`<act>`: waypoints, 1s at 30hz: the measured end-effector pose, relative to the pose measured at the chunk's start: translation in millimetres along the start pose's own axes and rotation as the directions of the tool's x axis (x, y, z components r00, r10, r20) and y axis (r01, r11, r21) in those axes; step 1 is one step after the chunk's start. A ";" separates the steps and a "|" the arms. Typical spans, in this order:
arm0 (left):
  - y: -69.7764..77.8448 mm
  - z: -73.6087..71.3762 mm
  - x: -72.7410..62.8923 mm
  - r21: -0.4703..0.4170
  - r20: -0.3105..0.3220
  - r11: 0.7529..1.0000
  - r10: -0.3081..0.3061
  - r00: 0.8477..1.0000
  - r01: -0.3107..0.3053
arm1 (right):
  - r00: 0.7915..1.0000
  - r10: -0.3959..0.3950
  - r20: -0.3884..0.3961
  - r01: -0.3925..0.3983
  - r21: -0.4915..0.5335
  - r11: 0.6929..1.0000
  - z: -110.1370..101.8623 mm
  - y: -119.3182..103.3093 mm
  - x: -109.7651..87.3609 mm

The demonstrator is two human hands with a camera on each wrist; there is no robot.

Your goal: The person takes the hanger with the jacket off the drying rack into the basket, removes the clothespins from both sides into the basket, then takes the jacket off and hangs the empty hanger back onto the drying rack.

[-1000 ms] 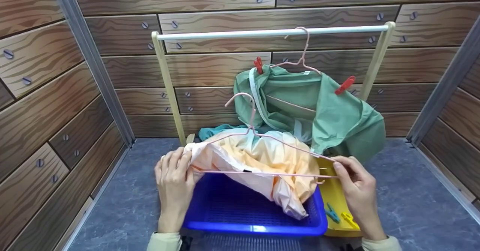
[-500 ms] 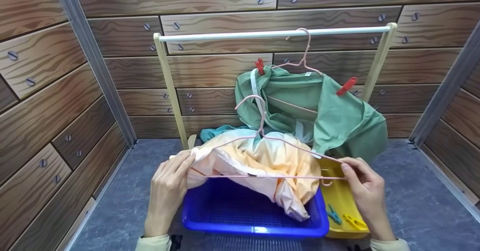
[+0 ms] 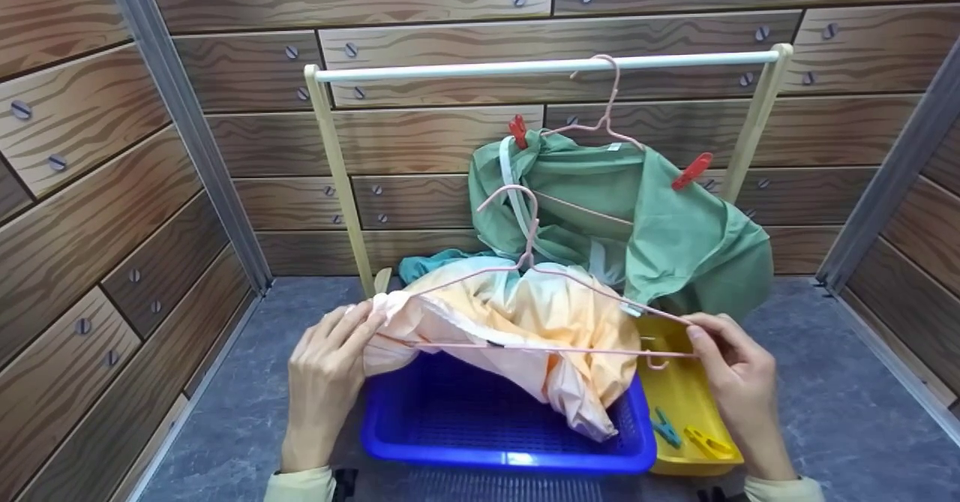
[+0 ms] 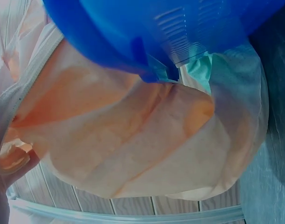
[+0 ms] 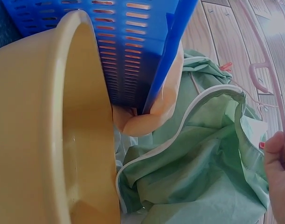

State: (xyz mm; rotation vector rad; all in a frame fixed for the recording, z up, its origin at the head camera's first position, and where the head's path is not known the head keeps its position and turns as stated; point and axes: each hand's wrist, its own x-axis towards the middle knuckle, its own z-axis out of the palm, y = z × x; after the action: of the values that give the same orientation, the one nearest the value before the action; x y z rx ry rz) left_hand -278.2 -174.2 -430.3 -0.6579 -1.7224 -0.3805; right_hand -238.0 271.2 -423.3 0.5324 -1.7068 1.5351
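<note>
A pink wire hanger (image 3: 530, 245) lies over a peach, white and pale-blue garment (image 3: 592, 322), hook pointing up. The garment is bunched over a blue basket (image 3: 510, 457), one pale corner hanging inside it. My left hand (image 3: 326, 374) grips the garment's white edge at the hanger's left end, which the cloth covers. In the left wrist view the cloth (image 4: 133, 135) drapes past the basket's outer side, with my fingertips behind its edge. My right hand (image 3: 739, 374) pinches the hanger's bare right end between thumb and fingers, above a yellow tub (image 3: 675, 453).
Behind stands a rack with a white rail (image 3: 450, 71). From it hangs a green garment (image 3: 686, 239) on another pink hanger (image 3: 606, 112), with red clothespins (image 3: 691, 171). Teal cloth (image 3: 435, 263) lies behind the basket. The tub holds a teal clothespin (image 3: 666, 428) and a yellow one (image 3: 709, 443).
The hanger has shifted right with my right hand. My left hand has moved left with the garment's edge, so the two hands are farther apart.
</note>
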 end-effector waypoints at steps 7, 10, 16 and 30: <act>-5.0 -7.4 -5.4 -0.099 0.074 0.993 -0.055 0.996 0.062 | 1.000 0.019 0.010 -0.019 -0.008 1.000 -1.9 -0.3 -0.8; -6.8 -9.7 -8.1 -0.167 0.112 0.978 -0.104 0.988 0.122 | 1.000 0.019 0.016 -0.019 -0.032 0.999 -2.4 -0.8 -0.6; -11.0 -7.8 -10.9 -0.250 0.084 0.944 -0.201 0.976 0.215 | 1.000 0.013 0.026 -0.011 -0.058 0.998 -2.9 -1.8 -0.1; -12.8 -4.0 -10.1 -0.284 0.044 0.837 -0.475 0.879 0.467 | 1.000 0.003 0.008 -0.003 -0.063 0.998 -4.8 -2.0 0.0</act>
State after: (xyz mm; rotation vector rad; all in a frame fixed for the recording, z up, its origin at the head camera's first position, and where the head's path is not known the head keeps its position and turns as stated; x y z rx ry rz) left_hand -281.3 -188.9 -437.8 -0.4172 -1.8099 -0.9998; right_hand -235.3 275.4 -422.1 0.5039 -1.7570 1.4776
